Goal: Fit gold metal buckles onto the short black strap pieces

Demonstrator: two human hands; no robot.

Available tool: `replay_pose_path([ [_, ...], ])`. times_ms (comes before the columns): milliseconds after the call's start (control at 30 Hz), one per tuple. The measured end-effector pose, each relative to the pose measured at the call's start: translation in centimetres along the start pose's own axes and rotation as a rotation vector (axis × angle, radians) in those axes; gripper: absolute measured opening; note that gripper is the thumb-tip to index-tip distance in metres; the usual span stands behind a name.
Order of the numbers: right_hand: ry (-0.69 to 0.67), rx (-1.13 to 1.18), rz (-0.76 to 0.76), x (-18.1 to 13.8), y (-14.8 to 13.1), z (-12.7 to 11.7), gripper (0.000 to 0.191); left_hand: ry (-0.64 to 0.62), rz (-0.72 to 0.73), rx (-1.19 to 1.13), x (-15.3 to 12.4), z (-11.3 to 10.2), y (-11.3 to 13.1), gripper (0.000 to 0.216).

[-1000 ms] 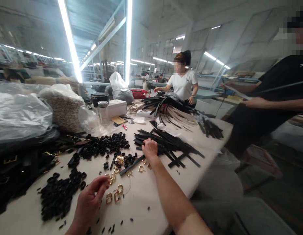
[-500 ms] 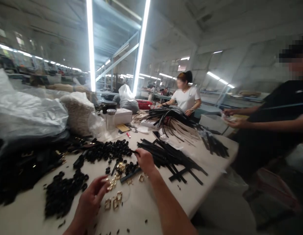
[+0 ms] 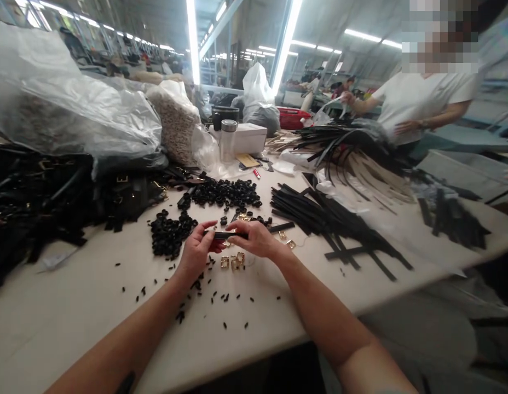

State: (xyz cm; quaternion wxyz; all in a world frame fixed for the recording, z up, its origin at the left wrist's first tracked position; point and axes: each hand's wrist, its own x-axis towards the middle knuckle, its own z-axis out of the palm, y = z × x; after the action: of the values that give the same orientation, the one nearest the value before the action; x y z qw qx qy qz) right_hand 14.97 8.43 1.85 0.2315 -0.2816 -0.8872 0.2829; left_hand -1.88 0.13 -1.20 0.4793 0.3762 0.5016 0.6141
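A black strap (image 3: pixel 225 235) stretches between my two hands above the table. My left hand (image 3: pixel 195 245) pinches its left end between thumb and fingers. The fingers of my right hand (image 3: pixel 256 239) close over the other end and hide part of it. Just below the hands lie several gold buckles (image 3: pixel 233 261), with more gold pieces (image 3: pixel 243 217) behind my right hand. Small black loops form one heap (image 3: pixel 169 232) left of my left hand and another (image 3: pixel 225 192) beyond both hands.
Black straps (image 3: pixel 319 219) lie spread to the right. Tiny black pieces (image 3: pixel 225 298) are scattered near the front edge. Finished-looking black straps (image 3: pixel 126 191) pile up at left under plastic bags (image 3: pixel 114 115). A glass jar (image 3: pixel 228 139) and white box (image 3: pixel 249 138) stand behind; a person in white stands across the table.
My view has turned right and down. The right hand has come back from beside the loop heap to my left hand, and both now grip a black strap. The left hand has closed.
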Motion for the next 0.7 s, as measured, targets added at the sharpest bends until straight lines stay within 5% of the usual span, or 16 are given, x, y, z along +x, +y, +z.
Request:
replay_pose_path([
  [133, 0.102, -0.042, -0.045, 0.0, -0.1, 0.9, 0.022, 0.013, -0.046, -0.095, 0.0, -0.2, -0.2, 0.056],
  [700, 0.125, -0.012, -0.016, 0.4, -0.4, 1.4, 0.004, 0.016, 0.061, 0.1, 0.0, -0.2, -0.3, 0.053],
])
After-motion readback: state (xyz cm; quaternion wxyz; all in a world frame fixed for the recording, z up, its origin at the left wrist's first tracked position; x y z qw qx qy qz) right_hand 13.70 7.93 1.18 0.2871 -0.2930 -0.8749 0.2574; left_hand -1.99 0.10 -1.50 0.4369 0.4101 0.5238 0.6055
